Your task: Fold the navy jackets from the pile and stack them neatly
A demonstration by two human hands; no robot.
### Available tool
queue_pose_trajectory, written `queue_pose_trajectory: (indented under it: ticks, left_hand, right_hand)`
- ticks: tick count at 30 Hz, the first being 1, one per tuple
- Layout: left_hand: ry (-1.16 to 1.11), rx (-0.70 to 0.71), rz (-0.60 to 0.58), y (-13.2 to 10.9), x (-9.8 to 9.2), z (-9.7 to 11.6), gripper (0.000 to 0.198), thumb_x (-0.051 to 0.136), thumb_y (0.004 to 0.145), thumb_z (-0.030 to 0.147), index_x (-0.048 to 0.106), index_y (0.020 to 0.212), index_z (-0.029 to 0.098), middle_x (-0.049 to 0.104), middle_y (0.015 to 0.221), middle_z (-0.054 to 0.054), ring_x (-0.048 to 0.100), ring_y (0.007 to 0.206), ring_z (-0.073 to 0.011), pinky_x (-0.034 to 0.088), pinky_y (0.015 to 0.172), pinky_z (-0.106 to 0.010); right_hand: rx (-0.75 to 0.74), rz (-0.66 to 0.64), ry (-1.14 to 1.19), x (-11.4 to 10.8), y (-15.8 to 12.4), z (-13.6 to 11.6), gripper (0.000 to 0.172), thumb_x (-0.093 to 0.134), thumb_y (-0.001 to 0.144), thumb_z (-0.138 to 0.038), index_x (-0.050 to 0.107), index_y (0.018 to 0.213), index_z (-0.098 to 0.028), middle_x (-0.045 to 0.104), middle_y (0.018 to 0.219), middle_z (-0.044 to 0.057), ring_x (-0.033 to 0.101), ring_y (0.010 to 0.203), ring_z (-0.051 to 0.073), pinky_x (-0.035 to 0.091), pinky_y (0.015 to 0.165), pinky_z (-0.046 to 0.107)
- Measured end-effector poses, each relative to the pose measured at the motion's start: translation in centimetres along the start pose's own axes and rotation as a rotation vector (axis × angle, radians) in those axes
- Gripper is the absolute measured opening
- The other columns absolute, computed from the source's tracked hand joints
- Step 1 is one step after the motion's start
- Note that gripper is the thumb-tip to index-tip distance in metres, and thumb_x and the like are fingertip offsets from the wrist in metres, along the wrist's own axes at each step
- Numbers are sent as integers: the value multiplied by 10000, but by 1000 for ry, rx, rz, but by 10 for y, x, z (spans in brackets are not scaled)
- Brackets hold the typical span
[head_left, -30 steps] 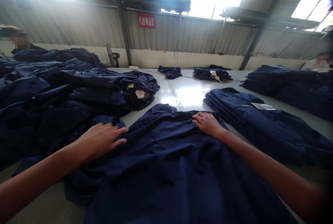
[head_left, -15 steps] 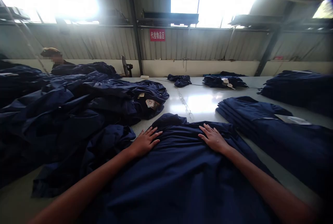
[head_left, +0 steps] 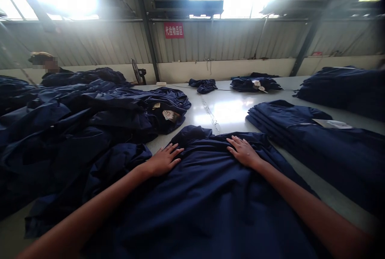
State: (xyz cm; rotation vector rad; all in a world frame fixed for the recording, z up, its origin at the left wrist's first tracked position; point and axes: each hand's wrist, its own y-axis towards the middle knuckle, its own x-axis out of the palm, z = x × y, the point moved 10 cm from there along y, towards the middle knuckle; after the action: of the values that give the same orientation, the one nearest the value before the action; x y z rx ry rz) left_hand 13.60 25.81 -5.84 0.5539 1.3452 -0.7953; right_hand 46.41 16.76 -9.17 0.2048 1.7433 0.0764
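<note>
A dark navy garment [head_left: 204,194] lies spread in front of me, its far end bunched and wrinkled. My left hand [head_left: 165,160] rests on its left edge with the fingers apart. On the right part of the same cloth, my right hand [head_left: 244,151] lies flat, fingers stretched forward. Neither hand grips the fabric. Which part of the garment this is, I cannot tell. The near end runs out of the bottom of the view.
A big loose heap of navy garments [head_left: 84,118] covers the left side. Folded garments are stacked [head_left: 288,124] on the right, with another stack [head_left: 345,88] behind. Small cloth bundles [head_left: 206,85] lie on the pale table [head_left: 207,110]. A person [head_left: 46,63] and a fan [head_left: 137,72] are at the back left.
The whole view has tilted slightly down and shifted, so the scene sits higher and further left. Both hands stay on the garment in nearly the same places.
</note>
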Motion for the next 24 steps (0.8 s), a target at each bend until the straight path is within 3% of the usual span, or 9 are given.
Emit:
queue_pose_trajectory:
  ticks: [2, 4, 6, 8, 11, 16, 19, 21, 24]
  left_hand:
    - [20, 41, -48, 13, -15, 4, 538, 555, 996, 512, 569, 1505, 335, 533, 1584, -99, 564, 1395, -332, 453, 1135, -468]
    - [42, 50, -1, 33, -38, 6, 382, 581, 977, 459, 705, 1316, 332, 701, 1357, -70, 706, 1144, -290, 530, 1013, -397]
    - [59, 16, 133, 56, -59, 8, 324, 510, 1012, 388, 731, 1224, 284, 725, 1256, -89, 702, 1105, -293, 515, 1024, -420]
    - [60, -28, 270, 77, -68, 10, 378, 447, 1037, 341, 667, 1322, 224, 652, 1375, -145, 619, 1269, -330, 445, 1119, -477]
    - [19, -70, 390, 101, -54, 9, 457, 426, 1054, 340, 545, 1457, 161, 524, 1538, -183, 480, 1442, -326, 361, 1208, -475]
    - [-90, -101, 403, 121, -15, -9, 509, 395, 1065, 348, 463, 1518, 124, 541, 1548, -190, 504, 1449, -298, 385, 1207, -455]
    - [-138, -133, 439, 121, -11, -22, 592, 403, 1065, 394, 351, 1583, 111, 438, 1624, -227, 417, 1515, -349, 302, 1243, -558]
    - [-170, -145, 460, 119, -13, -26, 602, 429, 1057, 411, 348, 1582, 129, 450, 1614, -234, 413, 1513, -380, 253, 1242, -636]
    - [-230, -96, 492, 115, -18, -22, 574, 498, 1022, 385, 408, 1543, 164, 503, 1584, -200, 465, 1482, -349, 279, 1251, -595]
  right_hand:
    - [7, -11, 3, -2, -1, -2, 591, 367, 1073, -478, 450, 1597, -216, 386, 1678, 153, 311, 1575, 298, 249, 1265, 537]
    - [9, -17, 5, -5, -2, -5, 586, 382, 1073, -468, 454, 1595, -211, 388, 1676, 156, 307, 1577, 299, 245, 1267, 527]
    - [8, -18, 4, -7, -3, -7, 577, 391, 1074, -455, 462, 1591, -208, 389, 1676, 156, 308, 1576, 297, 242, 1270, 517]
    - [9, -18, 4, -8, -3, -7, 572, 395, 1075, -444, 467, 1588, -201, 386, 1677, 156, 308, 1576, 298, 235, 1272, 513]
    - [5, -18, 9, -9, -3, -8, 567, 400, 1075, -435, 475, 1582, -193, 393, 1673, 157, 315, 1573, 296, 236, 1273, 508]
    - [-4, -6, 19, -11, -2, -9, 564, 413, 1070, -433, 485, 1577, -197, 410, 1663, 160, 336, 1564, 294, 249, 1268, 510]
    - [4, -12, 15, -12, -3, -9, 568, 414, 1069, -431, 480, 1581, -192, 402, 1668, 158, 335, 1564, 301, 251, 1268, 512]
    - [8, -10, 14, -12, -3, -9, 568, 415, 1070, -432, 475, 1584, -197, 403, 1668, 155, 337, 1564, 296, 246, 1272, 506]
    - [5, 1, 17, -12, -3, -8, 564, 419, 1070, -431, 472, 1584, -205, 411, 1664, 155, 346, 1560, 289, 248, 1273, 505]
